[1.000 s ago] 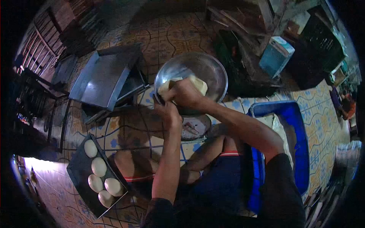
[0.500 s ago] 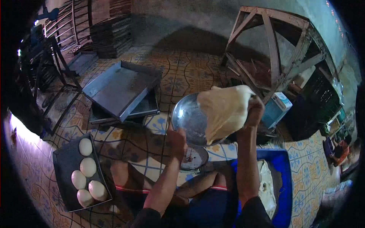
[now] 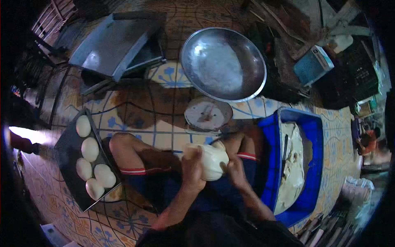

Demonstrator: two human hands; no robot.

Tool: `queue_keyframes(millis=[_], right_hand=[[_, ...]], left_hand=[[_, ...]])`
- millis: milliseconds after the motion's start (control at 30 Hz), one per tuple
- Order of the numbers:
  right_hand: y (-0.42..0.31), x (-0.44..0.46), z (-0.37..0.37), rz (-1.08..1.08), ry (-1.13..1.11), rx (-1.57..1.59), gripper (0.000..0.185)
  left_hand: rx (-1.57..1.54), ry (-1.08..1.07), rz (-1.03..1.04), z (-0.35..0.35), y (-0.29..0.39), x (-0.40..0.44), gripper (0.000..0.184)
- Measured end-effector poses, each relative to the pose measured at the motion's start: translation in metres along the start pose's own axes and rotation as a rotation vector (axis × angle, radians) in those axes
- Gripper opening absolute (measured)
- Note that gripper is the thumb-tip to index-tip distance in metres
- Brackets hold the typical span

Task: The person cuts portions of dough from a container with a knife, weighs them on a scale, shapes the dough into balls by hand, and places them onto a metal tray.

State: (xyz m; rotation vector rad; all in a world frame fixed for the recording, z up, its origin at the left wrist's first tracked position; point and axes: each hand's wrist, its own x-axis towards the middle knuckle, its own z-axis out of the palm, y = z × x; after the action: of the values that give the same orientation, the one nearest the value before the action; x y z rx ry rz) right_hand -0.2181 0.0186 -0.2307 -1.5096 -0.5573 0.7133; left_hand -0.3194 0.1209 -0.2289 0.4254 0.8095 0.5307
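A piece of pale dough [image 3: 214,164] is held above my lap between both hands, gathered into a rounded, folded lump. My left hand [image 3: 192,168] wraps its left side, slightly blurred. On the other side, the closed fingers of my right hand [image 3: 238,171] grip its edge. Ahead of them is a wide metal bowl [image 3: 224,64], tilted towards me, with no dough in it. A round scale dial [image 3: 208,114] shows just below the bowl. By my right knee, a blue crate [image 3: 314,156] contains a large mass of dough [image 3: 291,168].
On my left, a dark tray [image 3: 68,154] carries several smooth dough balls [image 3: 90,149]. Metal trays [image 3: 113,45] are stacked further ahead. A blue box [image 3: 313,66] and a dark crate [image 3: 354,76] stand at the far right. Another person [image 3: 370,141] is at the right edge.
The dough has come down from over the bowl to my lap, now bunched between both hands. My left hand has let go of the bowl. The view has tipped downward.
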Motion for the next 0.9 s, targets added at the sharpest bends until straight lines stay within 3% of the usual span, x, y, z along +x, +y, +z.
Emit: queue_keyframes(millis=[33, 67, 100, 167, 200, 233, 267, 300, 367, 433, 500, 533, 567, 600, 633, 667, 700, 767, 800, 833, 867, 900], right_hand=[[0.018, -0.006, 0.002, 0.106, 0.077, -0.07, 0.056], [0.042, -0.006, -0.004, 0.277, 0.384, -0.204, 0.043], [0.021, 0.008, 0.003, 0.11, 0.419, 0.098, 0.039], [-0.006, 0.02, 0.011, 0.218, 0.448, 0.106, 0.042], [-0.005, 0.015, 0.019, 0.227, 0.474, 0.128, 0.042], [-0.003, 0.008, 0.029, 0.109, 0.273, 0.011, 0.051], [-0.001, 0.005, 0.034, -0.014, 0.061, -0.113, 0.061], [0.003, 0.009, 0.025, -0.015, 0.065, -0.111, 0.061], [0.015, 0.018, -0.007, -0.062, -0.084, -0.032, 0.079], [-0.006, 0.016, -0.009, 0.014, -0.161, -0.068, 0.09], [0.025, 0.0, -0.007, 0.338, -0.056, 0.414, 0.085], [0.043, -0.007, -0.008, 0.503, 0.024, 0.656, 0.084], [0.063, -0.005, -0.008, 0.435, 0.23, 0.507, 0.064], [0.058, 0.002, -0.016, 0.405, 0.24, 0.434, 0.059], [0.05, 0.014, -0.023, 0.369, 0.246, 0.365, 0.053], [0.03, 0.017, -0.017, 0.458, 0.323, 0.559, 0.049], [0.023, 0.013, -0.008, 0.452, 0.339, 0.579, 0.049], [0.017, -0.001, 0.006, 0.158, 0.156, 0.132, 0.035], [0.047, 0.006, 0.014, 0.091, 0.312, 0.027, 0.042], [0.068, -0.007, 0.001, 0.104, 0.309, 0.025, 0.042], [0.019, -0.003, -0.004, 0.04, 0.149, 0.0, 0.05], [-0.008, 0.005, -0.008, -0.038, -0.016, -0.025, 0.059]], left_hand=[[0.283, 0.054, 0.012, 0.007, -0.003, 0.0, 0.062], [0.227, -0.122, 0.004, -0.021, -0.015, 0.02, 0.061], [0.24, -0.122, -0.015, -0.031, -0.019, 0.026, 0.061], [0.236, -0.157, 0.493, -0.043, -0.02, 0.042, 0.063], [0.242, -0.028, 0.404, -0.053, -0.024, 0.051, 0.063], [0.261, -0.037, 0.39, -0.069, -0.026, 0.052, 0.063], [-0.017, -0.198, 0.188, -0.056, -0.006, 0.04, 0.061], [-0.3, -0.351, -0.012, -0.049, 0.006, 0.036, 0.058], [-0.371, -0.228, -0.031, -0.062, 0.002, 0.026, 0.049], [-0.234, -0.105, 0.127, -0.043, 0.004, 0.011, 0.039], [0.049, -0.127, 0.216, -0.028, -0.006, 0.002, 0.022], [0.149, -0.142, 0.208, -0.014, -0.006, -0.003, 0.022], [0.257, -0.163, 0.192, 0.0, -0.002, -0.007, 0.023], [0.307, -0.18, 0.328, -0.009, -0.01, 0.002, 0.03], [0.318, -0.193, 0.325, -0.023, -0.015, 0.014, 0.03], [0.261, -0.188, 0.27, -0.042, -0.016, 0.028, 0.037], [0.211, -0.182, 0.206, -0.059, -0.015, 0.039, 0.043], [0.172, -0.186, 0.133, -0.063, -0.012, 0.039, 0.05], [0.038, -0.19, 0.059, -0.056, -0.011, 0.031, 0.048], [-0.101, -0.18, -0.019, -0.051, -0.012, 0.019, 0.046], [-0.205, 0.017, -0.042, -0.039, -0.01, 0.016, 0.04], [-0.219, 0.018, -0.027, -0.047, -0.014, 0.024, 0.04]])
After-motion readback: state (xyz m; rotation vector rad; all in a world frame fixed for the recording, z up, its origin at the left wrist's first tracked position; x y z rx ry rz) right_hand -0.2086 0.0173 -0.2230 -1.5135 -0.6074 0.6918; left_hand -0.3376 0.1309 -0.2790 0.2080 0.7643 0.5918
